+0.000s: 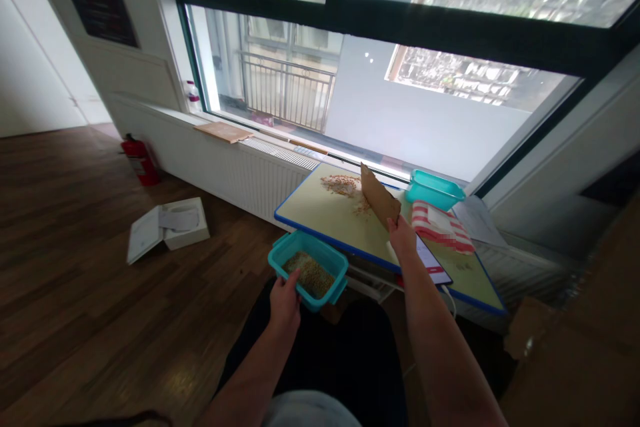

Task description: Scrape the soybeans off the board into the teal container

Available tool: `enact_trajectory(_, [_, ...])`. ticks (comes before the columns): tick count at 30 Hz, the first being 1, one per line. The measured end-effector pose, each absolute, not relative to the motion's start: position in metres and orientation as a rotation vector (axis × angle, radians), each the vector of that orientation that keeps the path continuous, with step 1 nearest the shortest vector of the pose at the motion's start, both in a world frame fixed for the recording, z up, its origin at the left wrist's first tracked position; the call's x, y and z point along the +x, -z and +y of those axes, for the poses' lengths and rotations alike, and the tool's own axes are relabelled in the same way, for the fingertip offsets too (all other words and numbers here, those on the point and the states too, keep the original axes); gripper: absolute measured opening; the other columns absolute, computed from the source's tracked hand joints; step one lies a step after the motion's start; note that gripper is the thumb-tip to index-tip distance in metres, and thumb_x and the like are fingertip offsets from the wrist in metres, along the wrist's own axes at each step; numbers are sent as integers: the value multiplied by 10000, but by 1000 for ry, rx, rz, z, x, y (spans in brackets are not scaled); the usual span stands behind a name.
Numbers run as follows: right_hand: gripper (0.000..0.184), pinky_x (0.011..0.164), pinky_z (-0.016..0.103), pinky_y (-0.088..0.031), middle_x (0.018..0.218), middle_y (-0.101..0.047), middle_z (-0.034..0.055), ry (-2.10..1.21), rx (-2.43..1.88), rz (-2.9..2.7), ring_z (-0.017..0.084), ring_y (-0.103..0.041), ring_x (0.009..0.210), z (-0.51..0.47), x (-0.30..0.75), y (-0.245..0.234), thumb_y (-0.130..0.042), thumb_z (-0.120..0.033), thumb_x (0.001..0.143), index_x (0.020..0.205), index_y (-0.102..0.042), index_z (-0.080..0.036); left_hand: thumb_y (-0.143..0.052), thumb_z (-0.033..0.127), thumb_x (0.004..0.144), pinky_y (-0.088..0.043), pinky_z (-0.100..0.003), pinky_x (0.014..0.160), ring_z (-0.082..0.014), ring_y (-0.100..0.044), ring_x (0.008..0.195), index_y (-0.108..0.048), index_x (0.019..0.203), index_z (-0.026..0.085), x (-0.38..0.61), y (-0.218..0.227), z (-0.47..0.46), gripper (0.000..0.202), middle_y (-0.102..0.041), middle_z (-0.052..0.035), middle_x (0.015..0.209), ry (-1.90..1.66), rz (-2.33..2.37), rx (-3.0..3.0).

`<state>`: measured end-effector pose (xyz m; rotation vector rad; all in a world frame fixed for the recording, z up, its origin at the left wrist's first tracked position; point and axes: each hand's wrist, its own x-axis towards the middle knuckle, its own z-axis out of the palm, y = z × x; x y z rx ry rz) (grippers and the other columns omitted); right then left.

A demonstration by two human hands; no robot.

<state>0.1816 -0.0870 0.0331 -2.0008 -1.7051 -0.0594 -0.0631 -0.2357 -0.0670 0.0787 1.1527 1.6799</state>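
Reference landmark: the table (pixel 320 213).

Left hand (pixel 285 301): grasping the near rim of the held teal tub (pixel 320 249), thumb side over the rim. The tub sits open side up just off the near edge of the table, toward its left part; this attitude keeps the loose grains (pixel 310 275) inside. Whether a leg also supports the tub cannot be told.

Right hand (pixel 402 238): closed around the near end of the cardboard piece (pixel 379 199), above the table. Gripping the end leaves the remaining length projecting beyond the fingers, beside the scattered reddish grains (pixel 341 185) on the far left part of the table. Contact between cardboard and tabletop cannot be confirmed.

The second teal tub (pixel 435 191), striped cloth (pixel 440 223) and lit-screen device (pixel 431 265) occupy the right part of the table, apparently placed there to keep them apart from the reddish grains.
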Motion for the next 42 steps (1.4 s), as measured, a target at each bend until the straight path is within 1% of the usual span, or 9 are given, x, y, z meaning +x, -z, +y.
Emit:
enact_trajectory(3, [414, 671, 295, -404, 938, -663, 118, 82, -2000, -1735, 228, -608, 823, -95, 180, -34, -375, -350, 876, 1194, -547, -149, -707, 202, 660, -432, -185, 420, -105, -587, 524, -618, 881, 140, -63, 67, -239, 246, -638, -34, 720, -1677, 1158, 79])
enact_trajectory(9, [434, 678, 290, -406, 948, -667, 112, 84, -2008, -1767, 217, -615, 817, -103, 178, -29, -370, -360, 882, 1241, -520, -168, -704, 182, 652, -399, -179, 383, -102, -576, 499, -614, 864, 140, -64, 61, -241, 234, -641, -28, 717, -1659, 1188, 45])
enact_trajectory(14, [440, 687, 291, -408, 926, -671, 119, 69, -2002, -1785, 217, -617, 814, -109, 179, -29, -370, -368, 886, 1241, -522, -157, -687, 138, 662, -476, -225, 470, -132, -617, 578, -609, 876, 139, -62, 52, -240, 227, -659, -48, 771, -1665, 1171, 7])
enact_trajectory(17, [444, 692, 298, -411, 925, -673, 119, 57, -2022, -1802, 225, -619, 818, -115, 179, -31, -359, -379, 889, 1245, -518, -165, -678, 138, 672, -480, -232, 474, -139, -621, 585, -610, 893, 137, -61, 50, -241, 232, -663, -57, 776, -1659, 1164, 18])
enact_trajectory(22, [453, 679, 298, -409, 919, -677, 122, 51, -2037, -1840, 229, -623, 811, -124, 177, -34, -339, -385, 895, 1263, -504, -178, -694, 169, 658, -433, -202, 418, -115, -586, 518, -617, 885, 130, -59, 54, -242, 243, -653, -50, 740, -1634, 1173, 60])
enact_trajectory(28, [451, 682, 299, -413, 938, -679, 114, 74, -1999, -1858, 229, -620, 813, -133, 174, -31, -344, -384, 894, 1273, -500, -194, -706, 189, 637, -408, -196, 397, -105, -567, 490, -618, 875, 139, -58, 57, -239, 259, -637, -37, 719, -1637, 1154, 81])
enact_trajectory(34, [449, 688, 290, -419, 942, -680, 109, 62, -1996, -1888, 219, -622, 812, -141, 169, -30, -344, -381, 896, 1272, -502, -194, -700, 193, 631, -279, -157, 319, -49, -451, 379, -606, 838, 136, -56, 55, -240, 235, -584, 8, 622, -1653, 1153, 101])
enact_trajectory(38, [446, 700, 277, -420, 949, -679, 114, 53, -1978, -1906, 214, -624, 839, -144, 168, -30, -350, -375, 897, 1263, -509, -176, -703, 201, 618, -277, -156, 329, -50, -452, 381, -594, 831, 142, -52, 51, -241, 246, -570, 20, 601, -1660, 1161, 98])
enact_trajectory(42, [446, 704, 280, -418, 955, -681, 121, 51, -1952, -1922, 220, -628, 848, -150, 165, -30, -347, -361, 897, 1266, -504, -165, -699, 212, 614, -300, -166, 345, -61, -462, 390, -570, 782, 146, -46, 49, -239, 222, -544, 35, 573, -1661, 1188, 76])
